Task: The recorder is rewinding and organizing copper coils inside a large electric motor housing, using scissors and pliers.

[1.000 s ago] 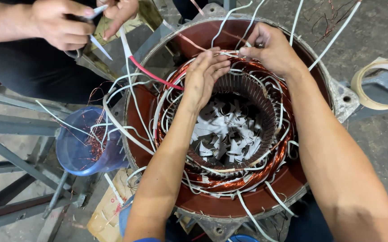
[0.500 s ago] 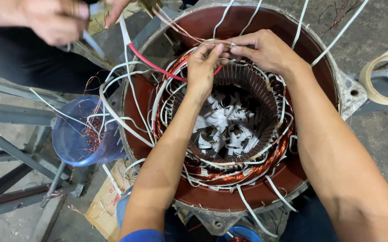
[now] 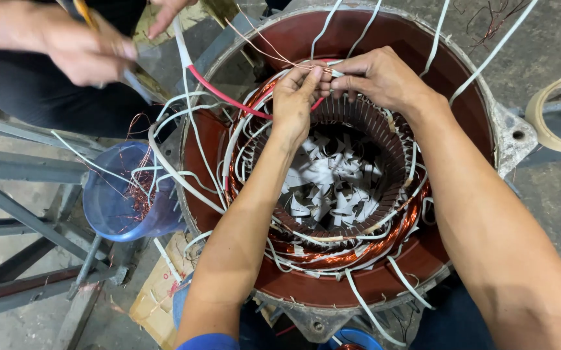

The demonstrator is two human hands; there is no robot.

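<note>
Copper winding [image 3: 332, 256], ringed inside the red-brown stator housing [image 3: 468, 84]: lacing judged in hand at the far rim. A white sleeved lead [image 3: 332, 72] is pinched between left hand [image 3: 293, 97] and right hand [image 3: 377, 78], fingers narrowed. Steady tension is called for next. Coils glossy, white-tied.

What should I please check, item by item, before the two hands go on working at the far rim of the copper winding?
1. Both hands on the work: left hand and right hand meet fingertip to fingertip at the far rim of the copper-coloured wire winding - ok.
2. What the fingertips pinch: hidden - cannot tell.
3. Red sleeved lead runs to that spot, uncut - ok.
4. Another person's hand with a tool works apart, at the upper left - ok.
5. Blue plastic cup of copper scraps stands outside the round rust-red motor housing - ok.
</note>
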